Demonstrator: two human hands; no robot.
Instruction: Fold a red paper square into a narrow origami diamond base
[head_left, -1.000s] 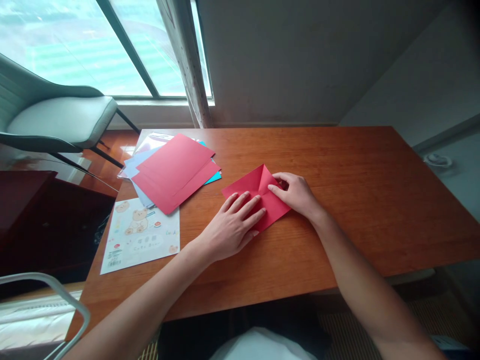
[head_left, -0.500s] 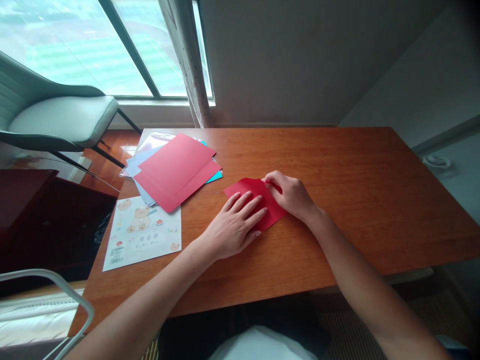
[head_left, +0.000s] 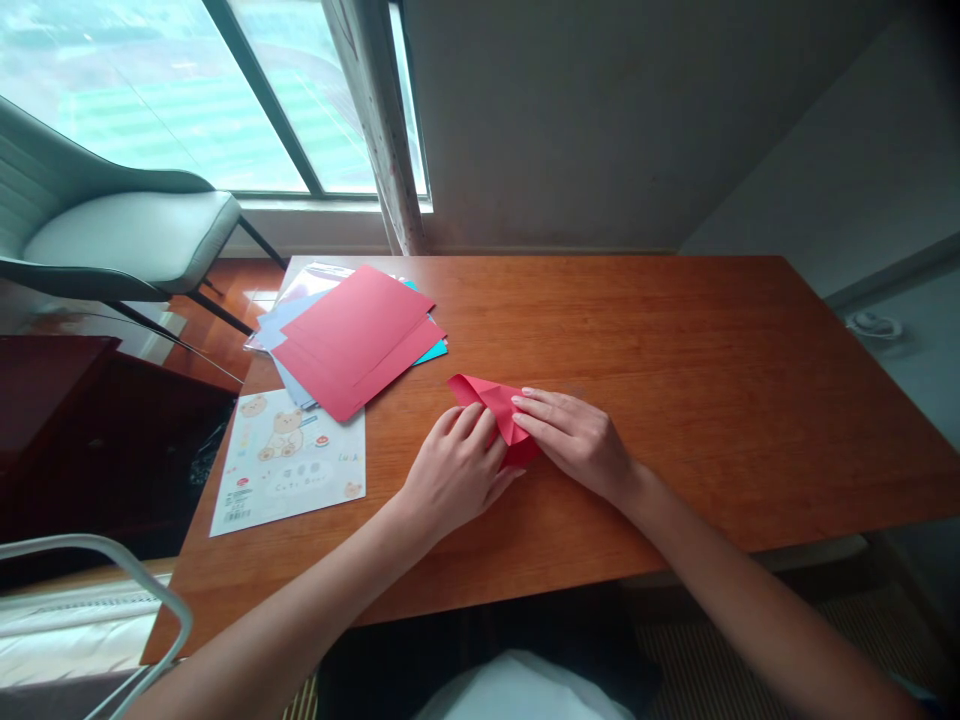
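Note:
A small sheet of red paper [head_left: 507, 408] lies on the wooden table in front of me, with a flap folded over from its right side. My left hand [head_left: 457, 460] holds down its left part with bent fingers, and the thumb reaches toward the near edge. From the right, my right hand [head_left: 574, 440] grips the folded flap, its fingers close together on top and its thumb hidden beneath. Both hands touch the paper, almost meeting over it. Much of the near edge is covered by my fingers.
Larger red sheets [head_left: 352, 340] lie on a pile of blue and pale papers at the table's far left. Closer sits a white bear-print sheet [head_left: 289, 460]. The wooden table [head_left: 712, 380] stretches rightward. A chair [head_left: 135, 235] stands beyond its left side.
My right hand has brought the paper's right side over to the left as a flap. Its fingers went from a pinch to lying along the fold. My left fingers have curled.

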